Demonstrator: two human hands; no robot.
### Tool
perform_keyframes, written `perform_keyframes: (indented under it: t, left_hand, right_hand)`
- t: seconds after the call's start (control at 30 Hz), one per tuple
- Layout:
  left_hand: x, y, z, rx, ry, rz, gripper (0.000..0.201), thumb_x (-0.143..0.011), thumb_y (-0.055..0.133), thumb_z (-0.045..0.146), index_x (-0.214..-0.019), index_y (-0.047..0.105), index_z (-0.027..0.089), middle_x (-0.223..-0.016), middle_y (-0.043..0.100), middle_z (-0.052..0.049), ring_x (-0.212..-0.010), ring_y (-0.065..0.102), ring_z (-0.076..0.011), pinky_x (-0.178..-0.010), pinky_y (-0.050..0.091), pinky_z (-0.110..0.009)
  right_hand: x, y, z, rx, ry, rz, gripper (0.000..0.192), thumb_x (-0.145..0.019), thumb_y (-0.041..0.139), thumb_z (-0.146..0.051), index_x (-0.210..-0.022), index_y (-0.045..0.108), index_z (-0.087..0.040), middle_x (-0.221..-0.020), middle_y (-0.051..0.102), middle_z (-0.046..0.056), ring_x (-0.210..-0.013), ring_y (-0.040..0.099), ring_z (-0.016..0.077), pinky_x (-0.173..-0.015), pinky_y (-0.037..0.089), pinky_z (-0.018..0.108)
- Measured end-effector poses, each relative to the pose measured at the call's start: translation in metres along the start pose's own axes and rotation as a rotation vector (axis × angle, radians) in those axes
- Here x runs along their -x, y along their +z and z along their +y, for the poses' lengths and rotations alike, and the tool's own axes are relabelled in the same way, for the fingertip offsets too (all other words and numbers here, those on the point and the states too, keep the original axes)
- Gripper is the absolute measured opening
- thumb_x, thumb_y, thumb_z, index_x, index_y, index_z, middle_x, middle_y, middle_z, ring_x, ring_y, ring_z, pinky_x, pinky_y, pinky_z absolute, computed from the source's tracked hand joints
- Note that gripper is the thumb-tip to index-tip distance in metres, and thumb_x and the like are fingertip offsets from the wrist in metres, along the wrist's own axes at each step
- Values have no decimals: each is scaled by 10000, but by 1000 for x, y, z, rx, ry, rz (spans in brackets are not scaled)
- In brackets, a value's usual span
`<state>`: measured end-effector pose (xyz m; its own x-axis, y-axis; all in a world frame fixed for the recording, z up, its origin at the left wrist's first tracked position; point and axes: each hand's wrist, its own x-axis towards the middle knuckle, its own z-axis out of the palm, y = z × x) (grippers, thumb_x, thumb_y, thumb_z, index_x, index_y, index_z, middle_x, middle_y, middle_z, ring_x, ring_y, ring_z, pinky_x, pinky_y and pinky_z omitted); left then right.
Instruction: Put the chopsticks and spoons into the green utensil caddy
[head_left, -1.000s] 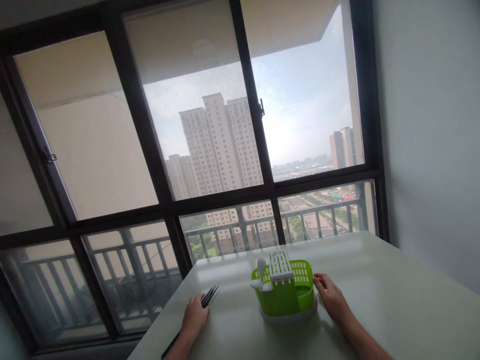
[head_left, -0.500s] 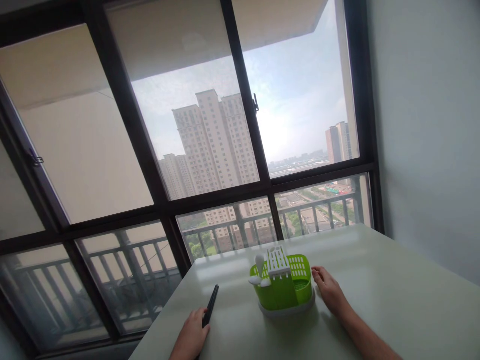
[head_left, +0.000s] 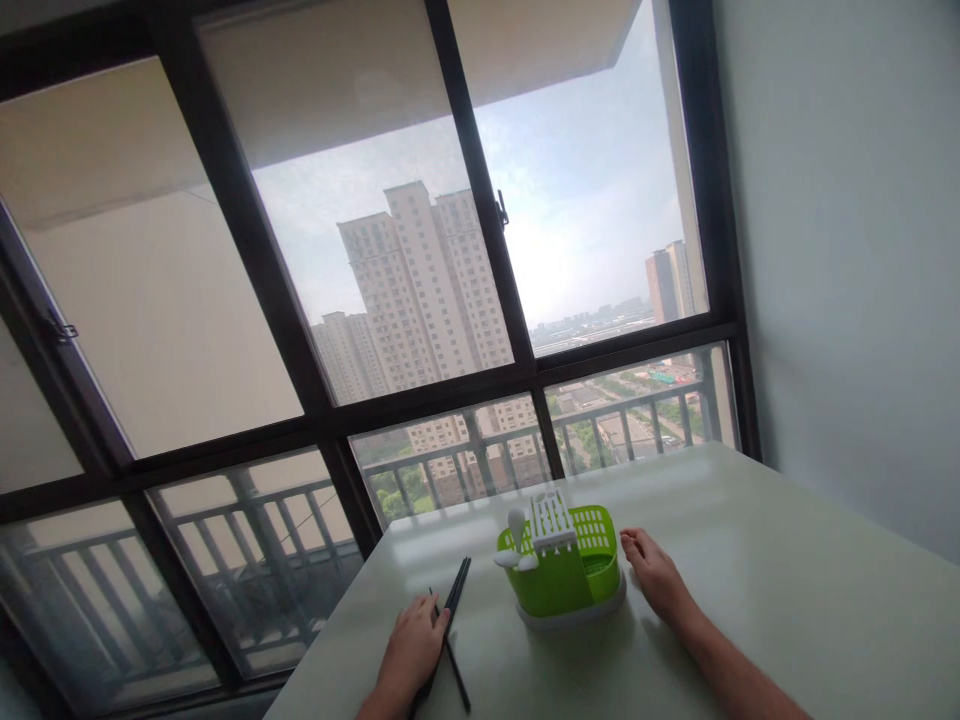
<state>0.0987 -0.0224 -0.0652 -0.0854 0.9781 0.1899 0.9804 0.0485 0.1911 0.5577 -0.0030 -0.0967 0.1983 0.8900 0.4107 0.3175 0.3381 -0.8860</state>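
Note:
My left hand (head_left: pixel 412 640) is closed around a bundle of black chopsticks (head_left: pixel 459 585), tips pointing away from me and to the right. One separate black chopstick (head_left: pixel 457 675) crosses beneath the bundle at an angle, partly hidden by the hand. To the right stands a bright green cutlery basket (head_left: pixel 551 588) on a grey-white base. White spoons (head_left: pixel 516 528) lean in its left part, and a white slotted piece (head_left: pixel 553 522) sits over its middle. My right hand (head_left: pixel 656 575) rests on the table at the basket's right side, fingers loosely bent, with nothing visible in them; contact with the basket is unclear.
Everything stands on a pale, glossy table (head_left: pixel 720 520). Dark-framed windows (head_left: pixel 420 405) rise behind its far edge, with a balcony railing outside. A plain wall (head_left: pixel 840 300) runs along the right.
My left hand has moved right and away from me with the chopsticks. One chopstick now lies apart from the bundle, crossing it. My right hand stays beside the basket.

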Motion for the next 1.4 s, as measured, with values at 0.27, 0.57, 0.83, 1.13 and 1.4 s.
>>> perform_keyframes:
  t: [0.27, 0.57, 0.83, 1.13, 1.4]
  left_hand:
    - [14, 2, 15, 79, -36, -58, 756, -872, 451, 650, -1505, 459, 237, -1541, 486, -105, -1447, 400, -331, -1184, 296, -446]
    - [31, -24, 107, 334, 229, 162, 537, -955, 442, 492, -1403, 538, 212, -1470, 532, -124, -1411, 442, -283, -1186, 342, -440]
    - [7, -77, 165, 516, 471, -11, 628, -817, 695, 516, -1381, 591, 260, -1455, 546, -111, -1342, 505, -301, -1143, 393, -399]
    - [-34, -71, 155, 720, 424, -300, 1039, -695, 821, 347, -1585, 293, 258, -1615, 365, -140, -1405, 452, -351, -1159, 379, -463]
    - [-52, -60, 165, 853, 446, -78, 770, -760, 768, 347, -1462, 474, 228, -1173, 680, -90, -1142, 638, -263, -1000, 501, -382]
  right_hand:
    - [-2, 2, 4, -10, -10, -18, 518, -962, 421, -659, -1059, 641, -201, -1104, 686, 97, -1013, 639, 249, -889, 494, 316]
    - [-3, 2, 2, -12, -20, -13, 523, -950, 431, -666, -1040, 663, -205, -1100, 695, 98, -1009, 646, 257, -889, 503, 322]
    - [-4, 3, 8, -1, 7, -21, 564, -958, 399, -693, -1088, 656, -208, -1109, 684, 95, -1024, 634, 263, -877, 501, 329]
    - [-7, 9, 11, -41, -9, -2, 552, -946, 432, -684, -1069, 680, -207, -1082, 693, 97, -995, 644, 263, -906, 507, 342]
    - [-6, 10, 7, -38, -24, 1, 520, -958, 435, -655, -1055, 684, -209, -1069, 692, 89, -978, 639, 254, -881, 503, 333]
